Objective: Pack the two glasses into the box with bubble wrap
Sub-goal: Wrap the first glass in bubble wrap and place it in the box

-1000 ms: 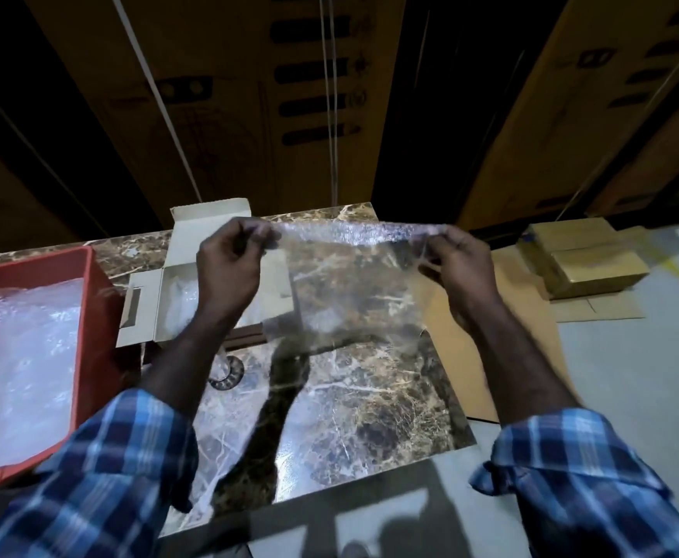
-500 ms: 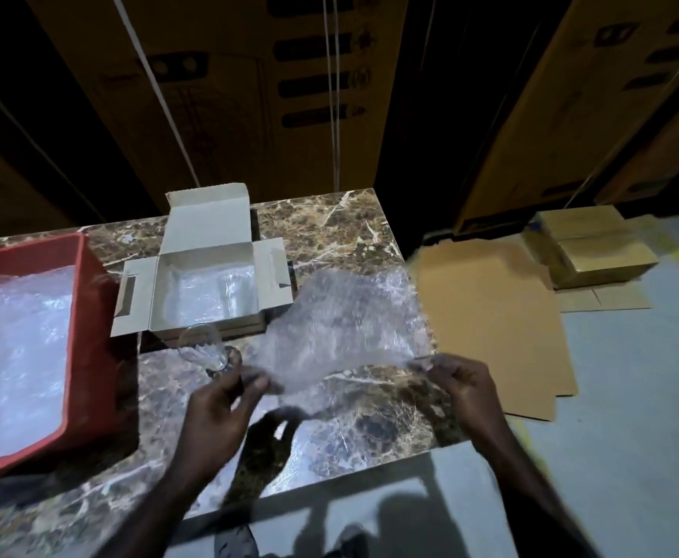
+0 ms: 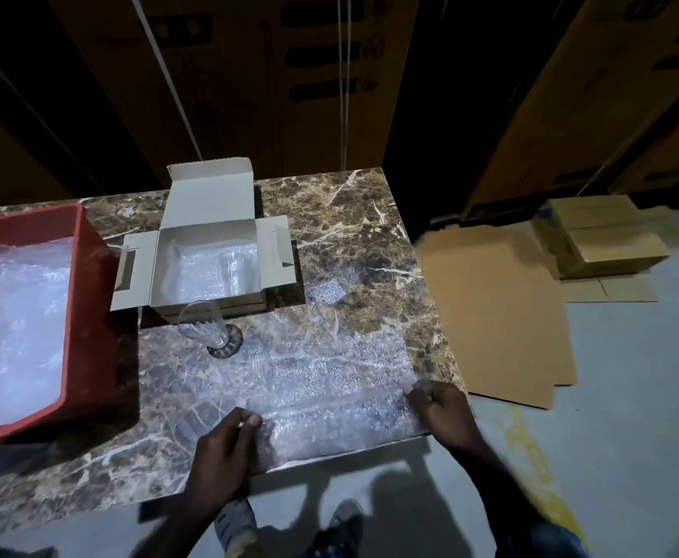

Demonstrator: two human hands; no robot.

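A clear sheet of bubble wrap (image 3: 321, 376) lies spread flat on the marble table (image 3: 350, 235) near its front edge. My left hand (image 3: 225, 453) pinches the sheet's near left corner. My right hand (image 3: 442, 408) pinches its near right corner. An open white cardboard box (image 3: 209, 219) stands at the back of the table, lined with bubble wrap, with one glass (image 3: 235, 271) inside. A second glass (image 3: 205, 328) stands upright on the table just in front of the box, beyond the sheet's left part.
A red crate (image 3: 84, 308) full of bubble wrap fills the table's left side. Flattened cardboard (image 3: 491, 316) and small brown boxes (image 3: 603, 239) lie on the floor to the right. Tall cartons rise behind the table. My feet show below the front edge.
The bubble wrap sheet was held up in the air with both hands; it has come down and now lies flat on the table, corners still pinched.
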